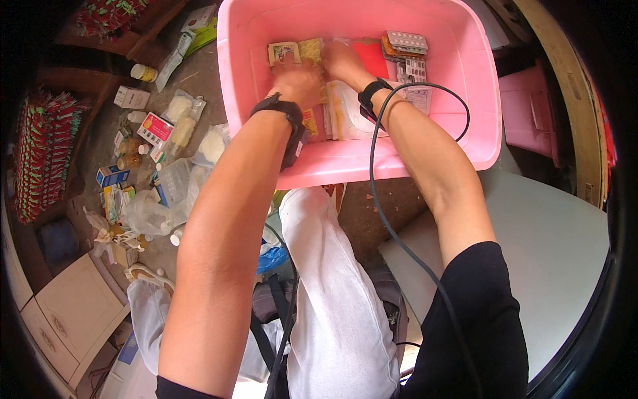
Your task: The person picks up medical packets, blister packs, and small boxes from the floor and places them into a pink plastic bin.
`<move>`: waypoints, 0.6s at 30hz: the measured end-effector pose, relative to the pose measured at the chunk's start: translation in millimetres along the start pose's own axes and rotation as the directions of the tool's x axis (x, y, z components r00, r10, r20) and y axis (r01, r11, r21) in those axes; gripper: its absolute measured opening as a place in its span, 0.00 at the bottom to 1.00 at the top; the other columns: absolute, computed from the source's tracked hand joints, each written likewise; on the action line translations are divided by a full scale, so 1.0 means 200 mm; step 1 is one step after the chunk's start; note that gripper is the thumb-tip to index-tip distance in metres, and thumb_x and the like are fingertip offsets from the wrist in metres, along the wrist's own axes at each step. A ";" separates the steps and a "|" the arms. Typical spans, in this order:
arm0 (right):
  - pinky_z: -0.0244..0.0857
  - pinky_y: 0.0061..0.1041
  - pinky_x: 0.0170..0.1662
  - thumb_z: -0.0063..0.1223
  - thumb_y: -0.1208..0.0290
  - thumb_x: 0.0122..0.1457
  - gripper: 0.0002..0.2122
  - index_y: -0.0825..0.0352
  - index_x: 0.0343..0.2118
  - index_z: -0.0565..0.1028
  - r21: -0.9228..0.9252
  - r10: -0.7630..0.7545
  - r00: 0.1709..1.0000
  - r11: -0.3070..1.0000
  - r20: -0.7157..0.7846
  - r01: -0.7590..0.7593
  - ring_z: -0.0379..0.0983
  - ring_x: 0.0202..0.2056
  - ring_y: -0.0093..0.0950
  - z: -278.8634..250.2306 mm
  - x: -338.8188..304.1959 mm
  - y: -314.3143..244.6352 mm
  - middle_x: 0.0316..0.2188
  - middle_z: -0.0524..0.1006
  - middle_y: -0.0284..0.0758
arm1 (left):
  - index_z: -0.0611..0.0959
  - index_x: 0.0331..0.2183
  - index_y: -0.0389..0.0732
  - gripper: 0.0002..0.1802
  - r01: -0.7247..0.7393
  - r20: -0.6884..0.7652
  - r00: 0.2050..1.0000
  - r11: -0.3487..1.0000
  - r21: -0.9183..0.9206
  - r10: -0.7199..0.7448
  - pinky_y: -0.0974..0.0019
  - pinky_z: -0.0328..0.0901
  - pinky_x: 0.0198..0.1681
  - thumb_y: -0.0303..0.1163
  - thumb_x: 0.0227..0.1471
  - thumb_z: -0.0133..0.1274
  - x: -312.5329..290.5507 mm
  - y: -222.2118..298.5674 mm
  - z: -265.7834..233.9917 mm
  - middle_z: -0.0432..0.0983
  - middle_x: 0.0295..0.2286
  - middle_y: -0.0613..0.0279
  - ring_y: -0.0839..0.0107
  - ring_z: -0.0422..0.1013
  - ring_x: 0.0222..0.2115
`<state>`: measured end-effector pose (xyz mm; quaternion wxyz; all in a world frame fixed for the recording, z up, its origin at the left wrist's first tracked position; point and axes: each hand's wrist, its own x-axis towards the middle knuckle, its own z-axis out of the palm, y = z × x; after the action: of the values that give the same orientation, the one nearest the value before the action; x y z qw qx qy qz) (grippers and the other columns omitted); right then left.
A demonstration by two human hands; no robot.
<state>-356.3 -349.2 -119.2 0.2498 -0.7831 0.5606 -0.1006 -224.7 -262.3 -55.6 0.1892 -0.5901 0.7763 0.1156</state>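
Note:
Both my hands reach down into a pink plastic tub (359, 20). My left hand (297, 81) is over its left part with the fingers stretched out, blurred, beside a small cream packet with a picture (284, 52). Close by, my right hand (343, 63) is next to a yellow patterned packet (310, 49) and a red flat piece (372, 58); its fingers are smeared and partly hidden. Blister packs of pills (407, 42) lie stacked at the right inside the tub, with another silver blister pack (415, 70) below. A whitish clear bag (349, 110) lies nearer me.
Medicine boxes, such as a red and white box (155, 128), bottles and plastic bags (147, 213) litter the floor at left. A black cable (399, 233) loops over my right forearm and the tub. A pale flat panel (531, 246) is at right, a cream drawer front (76, 306) at lower left.

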 end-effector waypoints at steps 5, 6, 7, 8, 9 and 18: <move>0.72 0.40 0.48 0.57 0.70 0.49 0.13 0.70 0.36 0.81 -0.133 0.001 1.000 0.991 0.020 0.002 0.78 0.44 0.47 -0.02 -0.04 -0.06 0.38 0.79 0.53 | 0.70 0.59 0.41 0.31 -0.046 0.014 0.999 0.999 0.004 0.046 0.33 0.45 0.65 0.37 0.53 0.48 -0.09 -0.02 -0.01 0.55 0.65 0.54 0.44 0.46 0.67; 0.72 0.40 0.48 0.56 0.70 0.49 0.13 0.71 0.36 0.81 -0.177 -0.040 0.999 0.983 0.027 0.044 0.77 0.44 0.47 -0.02 -0.05 -0.06 0.39 0.79 0.53 | 0.70 0.59 0.42 0.31 -0.050 -0.005 0.999 0.999 -0.006 0.049 0.33 0.45 0.65 0.37 0.53 0.48 -0.09 -0.03 0.00 0.55 0.65 0.54 0.44 0.46 0.67; 0.72 0.40 0.48 0.55 0.70 0.49 0.14 0.71 0.37 0.81 -0.190 -0.056 0.993 0.979 0.108 0.076 0.77 0.44 0.48 -0.03 -0.04 -0.05 0.39 0.79 0.54 | 0.71 0.59 0.43 0.31 -0.053 -0.024 0.998 0.998 -0.016 0.052 0.33 0.45 0.65 0.37 0.53 0.48 -0.08 -0.03 0.01 0.54 0.65 0.55 0.44 0.45 0.67; 0.72 0.40 0.48 0.55 0.70 0.49 0.14 0.72 0.37 0.81 -0.197 -0.075 0.979 0.974 0.189 0.112 0.77 0.45 0.48 -0.04 -0.01 -0.05 0.40 0.79 0.54 | 0.71 0.59 0.43 0.31 -0.051 -0.040 0.998 0.998 -0.025 0.050 0.33 0.45 0.65 0.37 0.52 0.49 -0.09 -0.04 0.02 0.53 0.66 0.55 0.44 0.45 0.67; 0.72 0.40 0.48 0.54 0.70 0.49 0.15 0.72 0.38 0.81 -0.229 -0.063 0.965 0.966 0.255 0.123 0.77 0.45 0.48 -0.09 0.03 0.06 0.40 0.79 0.54 | 0.72 0.58 0.44 0.31 -0.071 -0.048 0.996 0.997 -0.021 0.070 0.33 0.44 0.65 0.37 0.52 0.49 -0.06 0.02 -0.03 0.52 0.66 0.55 0.44 0.45 0.67; 0.71 0.37 0.42 0.62 0.67 0.47 0.21 0.68 0.45 0.79 -0.233 -0.001 0.836 0.960 0.548 0.154 0.78 0.36 0.41 -0.24 -0.08 -0.04 0.37 0.81 0.47 | 0.74 0.58 0.49 0.32 -0.021 -0.035 0.999 1.000 -0.002 0.021 0.33 0.41 0.66 0.36 0.49 0.53 -0.08 0.00 0.00 0.51 0.66 0.59 0.49 0.43 0.68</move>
<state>-376.1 -344.8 -72.0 0.2861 -0.8278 0.4427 0.1919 -221.9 -248.1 -47.8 0.1735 -0.5843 0.7854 0.1080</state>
